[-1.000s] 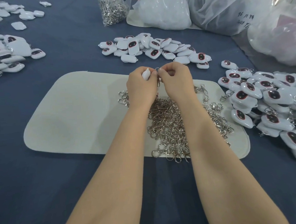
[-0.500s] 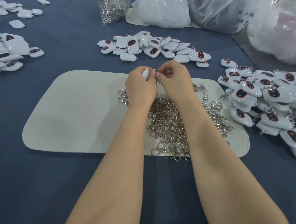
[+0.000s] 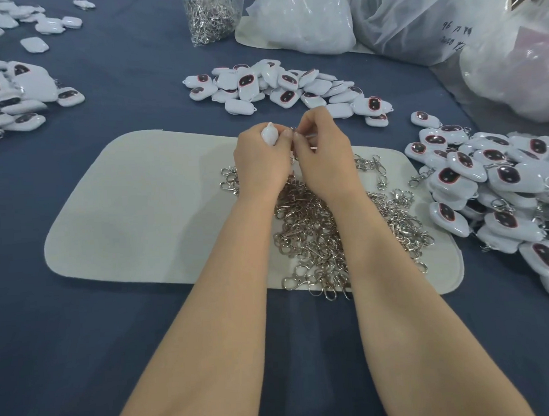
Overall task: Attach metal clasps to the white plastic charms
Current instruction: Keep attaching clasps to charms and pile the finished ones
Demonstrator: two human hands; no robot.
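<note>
My left hand (image 3: 261, 164) is closed around a white plastic charm (image 3: 268, 133), whose rounded end sticks up above the fingers. My right hand (image 3: 324, 154) pinches a metal clasp (image 3: 292, 131) right against that charm; the clasp is mostly hidden by my fingertips. Both hands hover over a heap of loose metal clasps (image 3: 322, 234) on a cream mat (image 3: 146, 208). A pile of bare charms (image 3: 279, 86) lies just beyond the mat. Charms with clasps on them (image 3: 501, 189) are heaped at the right.
More charms (image 3: 10, 97) lie at the far left. A clear bag of clasps (image 3: 209, 14) stands at the back, beside large plastic bags (image 3: 415, 16) that fill the back right. The table wears a dark blue cloth (image 3: 83, 345).
My hands have stayed together over the clasp heap, fingers working slightly at the charm's loop. The view has shifted a little; nothing was picked up or put down.
</note>
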